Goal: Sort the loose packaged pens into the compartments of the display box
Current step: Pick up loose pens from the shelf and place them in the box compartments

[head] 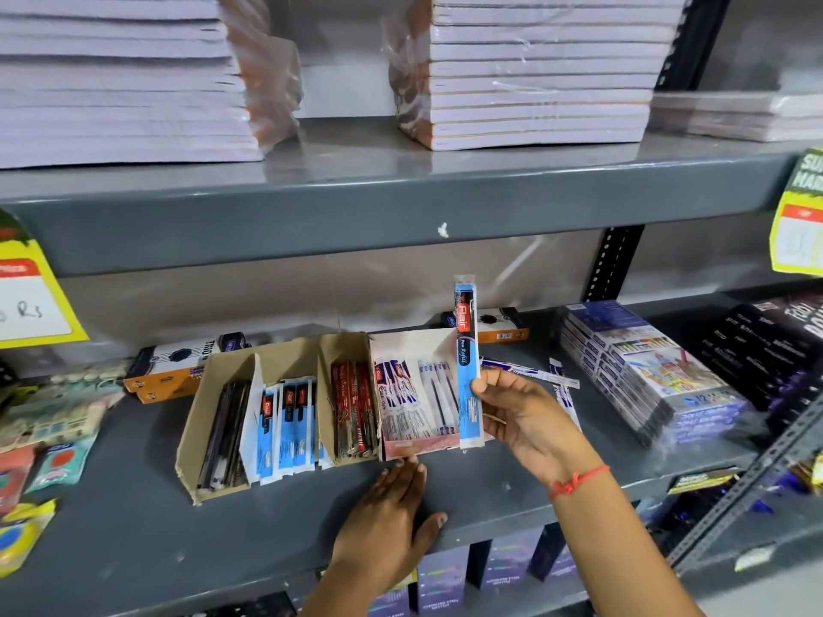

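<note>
While the left hand (392,518) is lying flat and open on the grey shelf (133,527), fingertips touching the front edge of the cardboard display box (191,438), the right hand (525,420) is pinching a blue Flair pen refill pack (467,362) upright between thumb and fingers, over the box's rightmost compartment. More loose packs (534,374) are lying just right of the box.
</note>
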`<state>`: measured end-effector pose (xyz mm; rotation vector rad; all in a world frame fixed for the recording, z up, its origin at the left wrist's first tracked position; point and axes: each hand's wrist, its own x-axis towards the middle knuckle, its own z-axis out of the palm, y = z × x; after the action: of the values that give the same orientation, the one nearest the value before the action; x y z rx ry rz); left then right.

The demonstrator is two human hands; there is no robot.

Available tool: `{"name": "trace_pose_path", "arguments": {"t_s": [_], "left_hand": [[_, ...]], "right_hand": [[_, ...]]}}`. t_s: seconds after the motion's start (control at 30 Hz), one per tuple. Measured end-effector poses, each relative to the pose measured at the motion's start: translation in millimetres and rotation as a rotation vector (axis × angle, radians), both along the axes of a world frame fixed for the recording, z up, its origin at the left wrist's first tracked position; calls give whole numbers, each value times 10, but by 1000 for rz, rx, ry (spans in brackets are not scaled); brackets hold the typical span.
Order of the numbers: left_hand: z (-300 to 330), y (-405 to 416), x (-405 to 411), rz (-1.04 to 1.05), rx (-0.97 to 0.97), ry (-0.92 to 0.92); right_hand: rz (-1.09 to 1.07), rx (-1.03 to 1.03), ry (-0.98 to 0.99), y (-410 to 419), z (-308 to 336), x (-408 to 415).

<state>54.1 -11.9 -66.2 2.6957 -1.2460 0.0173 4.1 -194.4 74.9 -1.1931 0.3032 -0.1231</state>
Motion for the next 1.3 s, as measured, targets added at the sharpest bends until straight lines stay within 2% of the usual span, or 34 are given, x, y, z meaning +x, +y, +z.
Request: {"name": "trace_pose_path", "arguments": {"t_s": [0.23, 0.37, 0.47, 0.6, 0.7, 0.97, 1.13, 1.3], "left_hand": [[95, 127, 2, -1, -7, 21], [156, 547, 44, 41, -109, -140], [114, 884, 89, 71, -89, -12], [143, 1253, 149, 178, -159, -105], [200, 1556, 179, 207, -170, -159], [96, 1684, 260, 253, -158, -248], [114, 1682, 262, 245, -158, -234], [100, 1688, 267, 220, -169, -268]], "right_hand": [[-3, -98, 57, 217, -21, 193], [38, -161, 100, 610, 32, 490], [61, -252, 131, 949, 39, 735], [124, -461, 169, 1345, -39, 1048], [161, -700, 203, 1587, -133, 1289], [265, -1168, 311, 1952, -359, 1692], [265, -1258, 387, 2050, -479, 1717], [249, -1371, 370, 2066, -458, 1661]]}}
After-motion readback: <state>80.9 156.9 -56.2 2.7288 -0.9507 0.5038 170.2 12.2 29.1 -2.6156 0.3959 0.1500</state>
